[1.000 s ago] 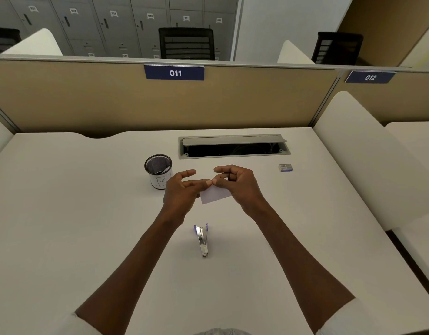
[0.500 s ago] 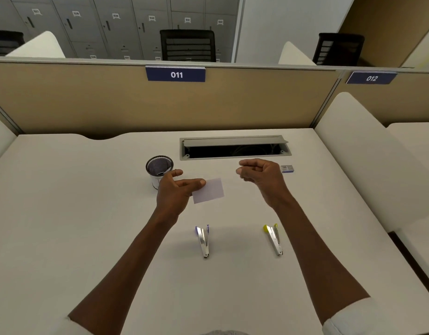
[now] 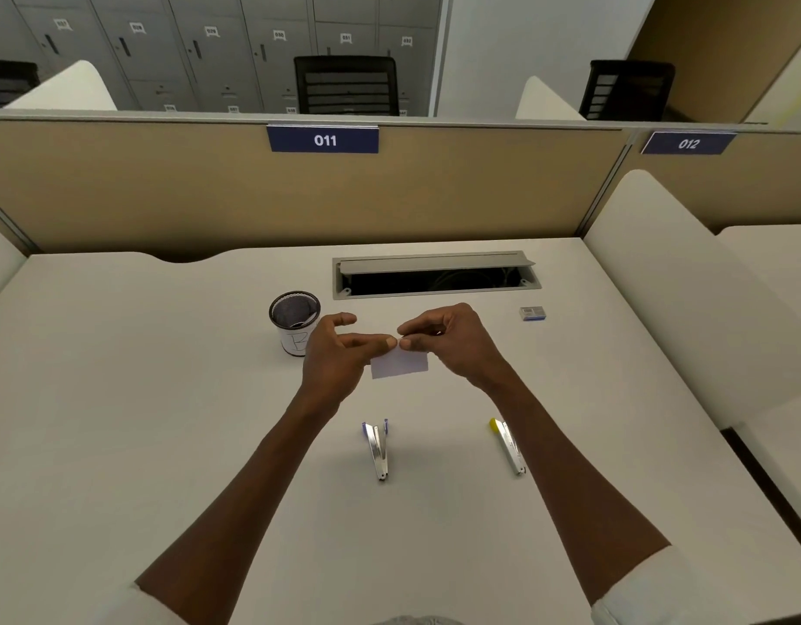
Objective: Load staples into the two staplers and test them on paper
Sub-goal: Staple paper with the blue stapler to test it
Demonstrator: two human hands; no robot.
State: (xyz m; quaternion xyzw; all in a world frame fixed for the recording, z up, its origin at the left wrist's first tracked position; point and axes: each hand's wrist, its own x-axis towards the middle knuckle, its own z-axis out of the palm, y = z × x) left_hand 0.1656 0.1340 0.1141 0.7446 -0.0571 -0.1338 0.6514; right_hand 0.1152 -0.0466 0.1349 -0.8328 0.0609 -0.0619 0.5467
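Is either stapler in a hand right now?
No: both the blue stapler and yellow stapler lie on the desk, while both hands pinch the paper.

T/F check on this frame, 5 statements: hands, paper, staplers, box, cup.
1. Both hands, left and right, pinch the paper. True.
2. A stapler is in the right hand. False: the blue stapler and the yellow stapler both lie on the desk, untouched.
3. The staple box lies right of the right hand. True.
4. The cup has tipped over. False: it stands upright beside the left hand.
5. The paper lies flat on the desk. False: it is held above it.
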